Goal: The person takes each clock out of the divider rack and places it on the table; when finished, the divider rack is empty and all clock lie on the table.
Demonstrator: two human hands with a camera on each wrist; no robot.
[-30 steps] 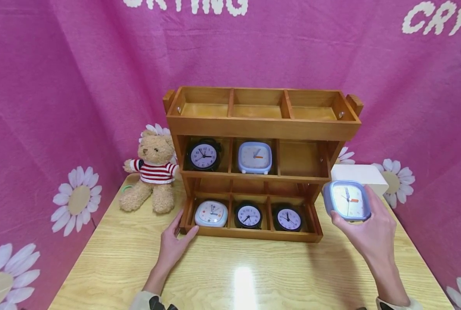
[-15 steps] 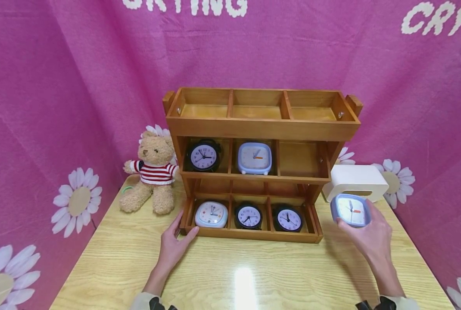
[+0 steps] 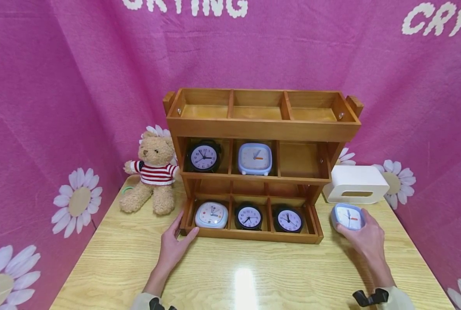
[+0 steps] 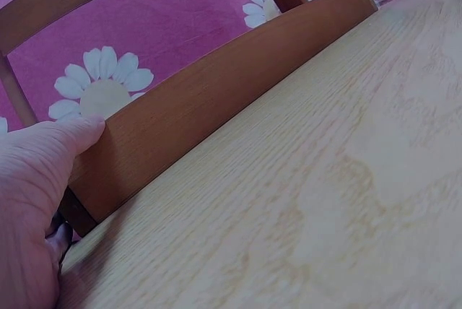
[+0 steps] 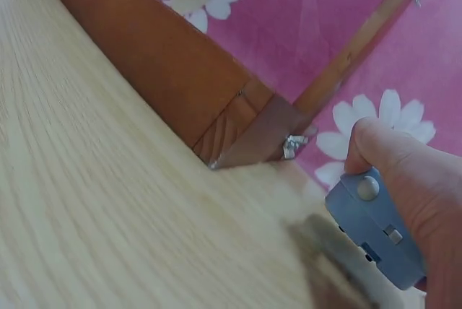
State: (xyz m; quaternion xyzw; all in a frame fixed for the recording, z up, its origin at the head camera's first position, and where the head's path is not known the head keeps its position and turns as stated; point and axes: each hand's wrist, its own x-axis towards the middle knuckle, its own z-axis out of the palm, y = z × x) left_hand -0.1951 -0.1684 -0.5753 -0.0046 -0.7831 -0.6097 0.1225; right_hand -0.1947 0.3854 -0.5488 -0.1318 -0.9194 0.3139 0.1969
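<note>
In the head view my right hand (image 3: 364, 236) holds a blue square alarm clock (image 3: 348, 216) between thumb and fingers, its face turned up toward the head camera. The right wrist view shows the clock's blue casing (image 5: 379, 229) low over its shadow on the table. My left hand (image 3: 175, 244) grips the bottom left corner of a three-tier wooden shelf (image 3: 253, 234), thumb on the front board and fingers along the side. The bottom tier holds a pale blue clock (image 3: 211, 215) and two black clocks. On the middle tier are a black clock (image 3: 204, 156) and a blue clock (image 3: 255, 158).
Just behind the held clock is a white box (image 3: 358, 183) with a slot in its front. A teddy bear (image 3: 154, 172) in a striped sweater sits left of the shelf. Pink cloth (image 3: 98, 64) hangs around the wooden table (image 3: 199, 275).
My right hand has lowered the blue alarm clock toward the table, in front of the white box, whose front now shows. The left hand has stayed on the shelf corner.
</note>
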